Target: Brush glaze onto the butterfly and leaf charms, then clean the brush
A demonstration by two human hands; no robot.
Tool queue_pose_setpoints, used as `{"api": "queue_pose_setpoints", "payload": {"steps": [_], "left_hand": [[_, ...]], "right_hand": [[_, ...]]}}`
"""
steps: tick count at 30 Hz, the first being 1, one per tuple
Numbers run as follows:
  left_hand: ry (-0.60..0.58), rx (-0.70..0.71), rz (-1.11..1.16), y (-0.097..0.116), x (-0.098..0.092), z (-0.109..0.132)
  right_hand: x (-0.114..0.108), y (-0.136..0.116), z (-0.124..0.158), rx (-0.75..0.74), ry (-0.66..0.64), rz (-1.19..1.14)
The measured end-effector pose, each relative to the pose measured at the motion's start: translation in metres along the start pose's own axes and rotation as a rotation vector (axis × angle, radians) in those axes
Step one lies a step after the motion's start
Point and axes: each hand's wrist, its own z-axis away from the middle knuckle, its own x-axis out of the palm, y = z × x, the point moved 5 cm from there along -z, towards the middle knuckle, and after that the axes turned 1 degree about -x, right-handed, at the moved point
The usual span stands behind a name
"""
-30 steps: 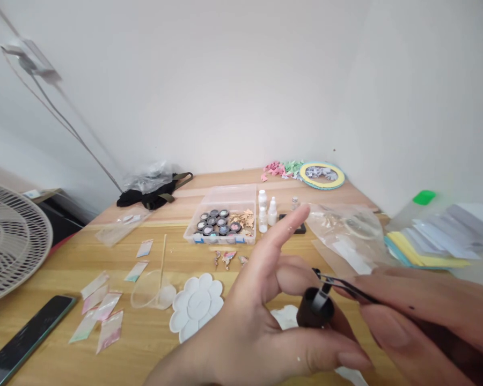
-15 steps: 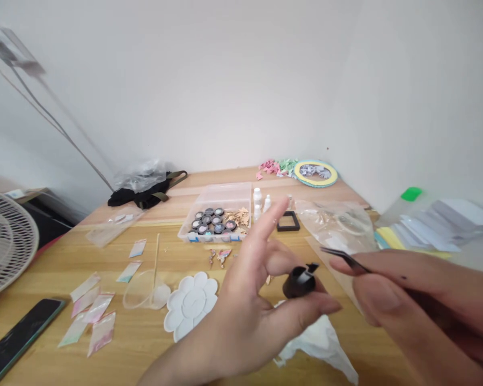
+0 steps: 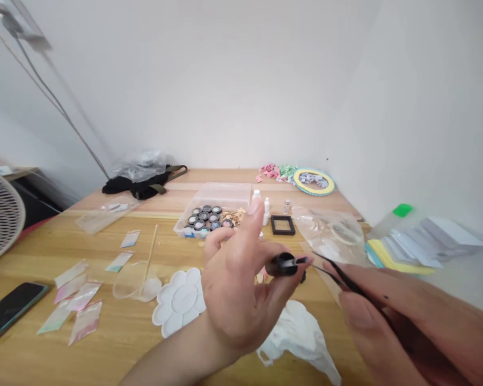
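Nearest: left hand [image 3: 235,289], fingers drawn narrow, thumb and middle fingers pinching a small black cylindrical cap [image 3: 284,264] on its side, forefinger [image 3: 254,212] raised clear so the cap's end stays open to view. Right hand [image 3: 390,316], fingers closed on slim black tweezers [image 3: 338,276], prongs slightly parted, tips just beside the cap's end; contact cannot be told. The steady hold rests on both hands staying close together above the tabletop [image 3: 36,257]. Relative to the white flower-shaped palette [image 3: 179,303]: crumpled white tissue [image 3: 298,335] just right; pastel sachets [image 3: 78,300] and a black phone [image 3: 10,311] left; a clear bag [image 3: 330,233] beyond right; beyond it, a clear plastic box [image 3: 221,194] of black-rimmed jars [image 3: 203,217], then a black square frame [image 3: 283,225].
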Motion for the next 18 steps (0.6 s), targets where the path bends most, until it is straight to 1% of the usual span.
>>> {"api": "queue_pose_setpoints", "payload": {"steps": [4, 6, 7, 10, 11, 15, 18], "left_hand": [[-0.007, -0.039, 0.065, -0.0028, 0.0005, 0.0065], [-0.014, -0.065, 0.102, -0.0045, 0.0, 0.0084], [-0.019, -0.066, 0.111, -0.0046, -0.0002, 0.0088], [-0.027, -0.051, 0.082, -0.0036, -0.0008, 0.009], [-0.025, -0.049, 0.067, -0.0033, -0.0011, 0.009], [-0.008, -0.059, 0.049, -0.0033, -0.002, 0.0102], [-0.012, -0.04, 0.039, -0.002, -0.0022, 0.0108]], "right_hand": [[0.0048, -0.0025, 0.0033, -0.057, -0.111, -0.044], [0.0049, -0.0046, 0.0019, -0.078, -0.136, -0.034], [0.0041, -0.0056, 0.0007, -0.083, -0.127, -0.034], [-0.0013, -0.0051, -0.0017, -0.049, -0.019, -0.009], [-0.0016, -0.0049, -0.0013, -0.049, -0.011, -0.004], [0.0016, -0.0051, 0.0026, -0.105, -0.083, -0.022], [-0.0009, -0.007, 0.0, -0.128, -0.05, -0.024]]}}
